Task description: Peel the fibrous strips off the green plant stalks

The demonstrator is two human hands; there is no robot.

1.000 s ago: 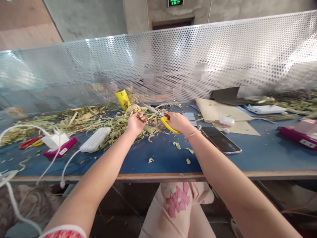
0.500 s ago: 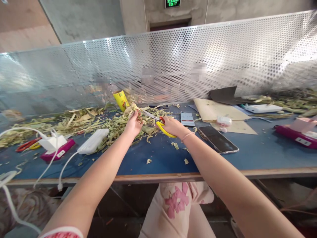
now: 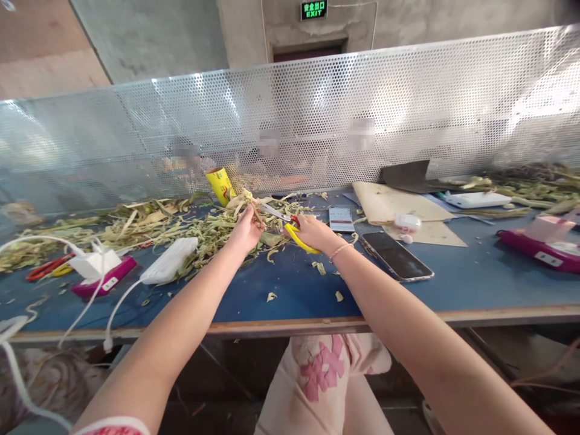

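While my left hand [image 3: 250, 231] is pinching a pale plant piece [image 3: 247, 196] between thumb and fingers, my right hand [image 3: 310, 232] is gripping the yellow-and-red scissors [image 3: 301, 240] by the handles. Compared with a second ago, my left fingers are no longer curling over the palm; they are pointing upward around the piece, and the blades are lying flatter, with their tips close beside it. That is bringing the piece within the scissors' reach, as I am judging it, though I cannot tell whether metal is touching plant or how wide the blades are standing. Both hands are working over the middle of the table [image 3: 290, 296], nearer its back edge than its front, where a heap of dried stalks [image 3: 208, 232] is spreading leftward.

As for writing, a green sign [image 3: 313, 9] above the doorway is reading "EXIT" beneath "安全出口". Near the table's back edge, a yellow can [image 3: 220, 186] is leaning, its printing too small to read; a card [image 3: 341, 219] beyond my right hand is showing print I cannot make out either.
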